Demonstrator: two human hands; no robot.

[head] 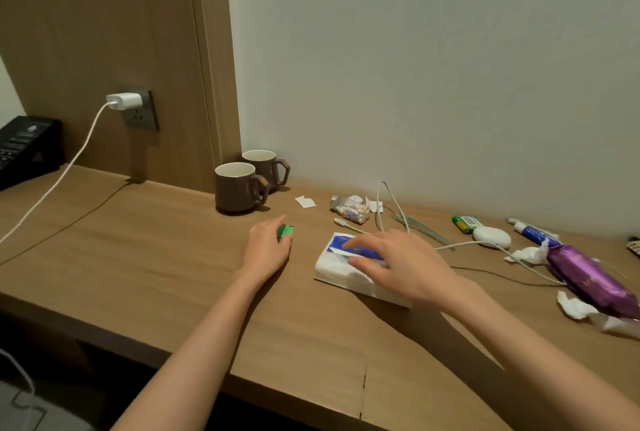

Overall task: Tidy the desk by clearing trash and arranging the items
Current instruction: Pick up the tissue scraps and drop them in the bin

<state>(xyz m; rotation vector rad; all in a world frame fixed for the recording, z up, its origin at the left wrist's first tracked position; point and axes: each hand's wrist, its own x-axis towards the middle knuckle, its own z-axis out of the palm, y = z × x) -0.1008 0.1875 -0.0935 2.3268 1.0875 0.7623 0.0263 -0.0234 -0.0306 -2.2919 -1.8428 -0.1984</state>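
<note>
My left hand (267, 246) rests on the wooden desk (145, 257) with its fingers closed around a small green wrapper (286, 230). My right hand (398, 262) lies spread over a white tissue pack with a blue label (337, 266), fingers apart and touching its top. To the right lie crumpled white tissues (530, 254), a purple packet (588, 280) and a torn white paper scrap (305, 202). A small bottle of coloured sweets (350, 210) lies on its side behind the tissue pack.
Two brown mugs (239, 188) stand by the wall. A white charger (124, 101) sits in the wall socket, its cable trailing left. A black phone (24, 150) is at far left. White cables (388, 202), a green battery (465, 222), a white mouse-shaped device (491, 237) and a tube (533, 231) lie right.
</note>
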